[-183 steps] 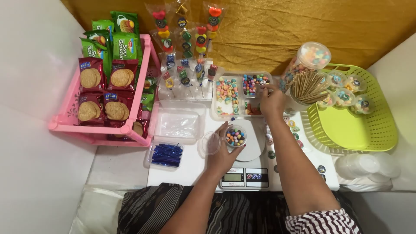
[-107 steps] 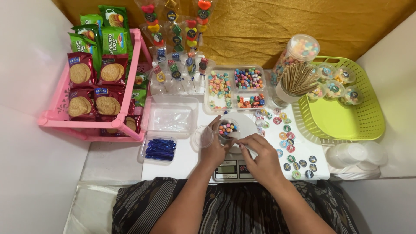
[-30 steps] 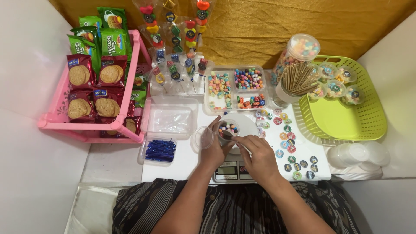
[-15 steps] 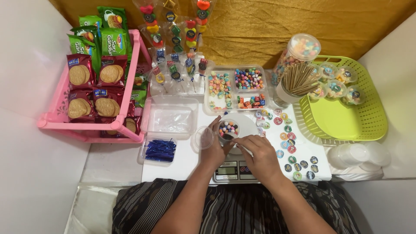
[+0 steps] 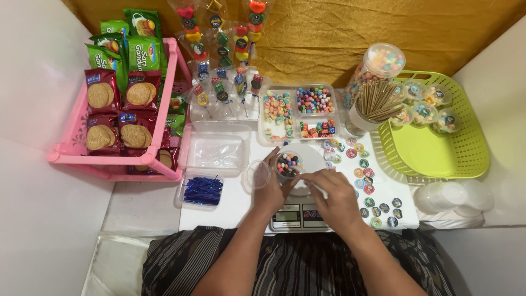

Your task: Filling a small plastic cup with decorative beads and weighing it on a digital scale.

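A small clear cup of coloured candies (image 5: 288, 164) stands on the round white platform of a kitchen scale (image 5: 298, 214). My left hand (image 5: 269, 185) wraps around the cup's left side, with a clear round lid (image 5: 257, 174) against its outer edge. My right hand (image 5: 331, 193) is beside the cup on the right, fingers pinched on something small and white reaching toward the cup's rim; what it is I cannot tell.
A divided tray of candies (image 5: 298, 112), a cup of wooden sticks (image 5: 373, 107), a candy jar (image 5: 377, 64), round stickers (image 5: 364, 181), a green basket (image 5: 438, 137) with filled cups, a pink snack rack (image 5: 118, 126), a clear tub (image 5: 216, 149), blue twist ties (image 5: 201, 190), stacked lids (image 5: 449, 196).
My right hand came back from the candy tray to the cup on the scale. Over the last second both hands barely move.
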